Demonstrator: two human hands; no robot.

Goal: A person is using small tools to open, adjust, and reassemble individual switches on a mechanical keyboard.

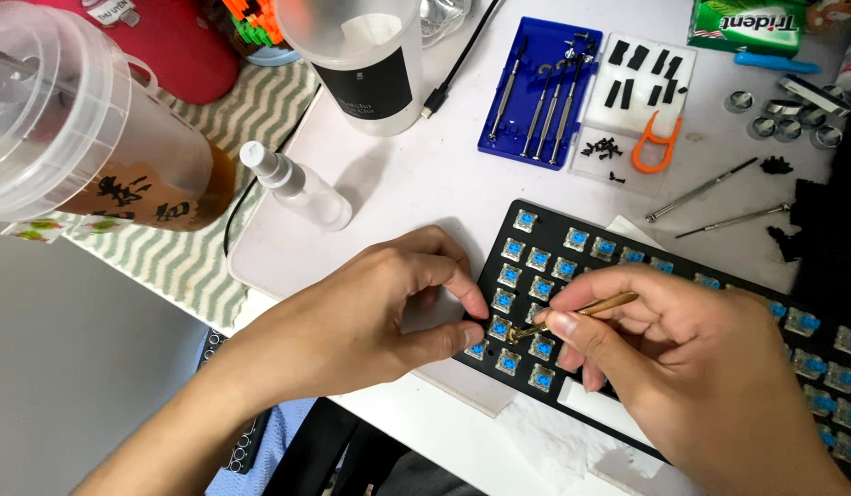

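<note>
Grip: right hand (692, 367) pinches slim brass-coloured metal tool (582, 312) between thumb and fingers, tip at a switch; left hand (370, 312) pinches board's left edge.
Board: black keyboard (545, 220), keycaps off, blue switches, on white desk (425, 174).
Cup: clear plastic drink cup (85, 138), far left.
Kit: blue screwdriver tray (536, 92) behind board.

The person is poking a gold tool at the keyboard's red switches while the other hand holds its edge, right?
Not quite: the switches are blue, not red, as the head view shows. The rest holds: the right hand pokes a gold tool at the keyboard, and the left hand holds its edge.
</note>
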